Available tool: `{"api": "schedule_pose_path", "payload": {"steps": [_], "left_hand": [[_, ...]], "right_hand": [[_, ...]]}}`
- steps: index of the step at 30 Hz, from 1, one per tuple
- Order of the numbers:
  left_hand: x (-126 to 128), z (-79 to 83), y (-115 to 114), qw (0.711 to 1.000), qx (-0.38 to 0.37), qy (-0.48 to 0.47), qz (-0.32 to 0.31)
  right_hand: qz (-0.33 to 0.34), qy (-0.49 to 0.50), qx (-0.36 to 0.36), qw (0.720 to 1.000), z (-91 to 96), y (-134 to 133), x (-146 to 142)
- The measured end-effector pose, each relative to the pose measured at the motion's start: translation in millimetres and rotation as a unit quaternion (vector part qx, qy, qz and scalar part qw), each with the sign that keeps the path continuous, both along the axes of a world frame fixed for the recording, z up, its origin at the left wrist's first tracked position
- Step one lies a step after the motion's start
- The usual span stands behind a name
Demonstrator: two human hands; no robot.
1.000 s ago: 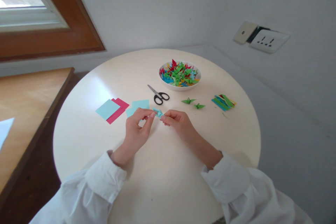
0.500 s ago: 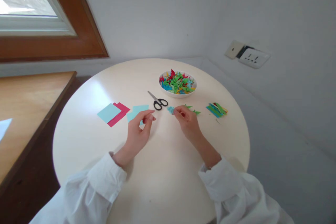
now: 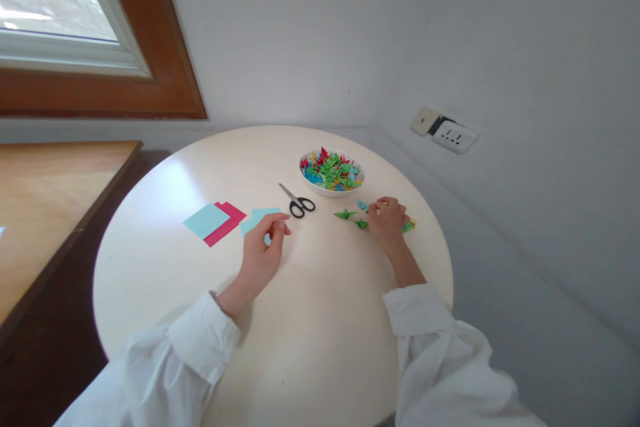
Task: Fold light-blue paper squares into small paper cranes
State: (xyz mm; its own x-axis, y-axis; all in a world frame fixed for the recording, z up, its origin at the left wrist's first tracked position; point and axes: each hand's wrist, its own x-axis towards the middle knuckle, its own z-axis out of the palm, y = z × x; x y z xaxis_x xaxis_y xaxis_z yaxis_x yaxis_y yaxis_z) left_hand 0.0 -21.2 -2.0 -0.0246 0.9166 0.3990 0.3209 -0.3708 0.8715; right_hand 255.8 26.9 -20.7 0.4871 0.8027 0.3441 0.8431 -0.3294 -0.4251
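Note:
Over the light blue paper squares, my left hand hovers with thumb and forefinger curved and slightly apart, and nothing shows between them. My right hand is at the right of the table, its fingers bent together at a small light blue folded paper crane. Its fingertips are partly hidden, but they seem to pinch the crane's edge. Two green paper cranes lie just left of that hand. Behind the hand, a pile of coloured paper strips is mostly covered.
A white bowl heaped with many-coloured paper cranes stands at the back of the round white table. Black-handled scissors lie in front of it. Pink paper and a light blue sheet lie on the left. Walls rise behind.
My right hand has moved right with the light blue crane, uncovering the green cranes and covering most of the strips. My left hand has hardly moved. The view has shifted slightly.

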Motion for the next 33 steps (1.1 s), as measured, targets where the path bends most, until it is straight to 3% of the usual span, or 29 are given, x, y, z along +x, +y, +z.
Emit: {"api": "schedule_pose_path", "payload": {"steps": [7,12,21,24,27,28,33], "left_hand": [[-3.1,-0.4,7.5,0.999,-0.014,-0.048,0.015],[-7.9,3.1,12.7,0.995,-0.015,-0.086,0.042],[-35.9,3.6,36.6,0.981,-0.009,-0.142,0.133],[-41.7,-5.2,42.9,0.993,-0.055,-0.029,0.101],[-40.8,-16.6,43.2,0.995,-0.058,0.032,0.081],[-39.8,-20.1,42.3,0.992,-0.046,0.096,0.065],[-37.5,-28.6,38.6,0.950,-0.019,0.311,-0.001]], "right_hand": [[0.005,-0.042,-0.040,0.998,-4.2,2.5,1.1],[0.001,-0.073,-0.097,0.993,4.4,-2.3,-2.5],[-0.023,-0.089,-0.082,0.992,13.5,-6.7,-0.7],[-0.032,-0.082,-0.054,0.995,13.0,-6.9,1.8],[-0.044,-0.077,-0.004,0.996,12.3,-7.5,3.6],[-0.047,-0.076,0.012,0.996,12.0,-7.8,4.0],[-0.042,-0.067,0.061,0.995,10.9,-10.2,3.6]]}}
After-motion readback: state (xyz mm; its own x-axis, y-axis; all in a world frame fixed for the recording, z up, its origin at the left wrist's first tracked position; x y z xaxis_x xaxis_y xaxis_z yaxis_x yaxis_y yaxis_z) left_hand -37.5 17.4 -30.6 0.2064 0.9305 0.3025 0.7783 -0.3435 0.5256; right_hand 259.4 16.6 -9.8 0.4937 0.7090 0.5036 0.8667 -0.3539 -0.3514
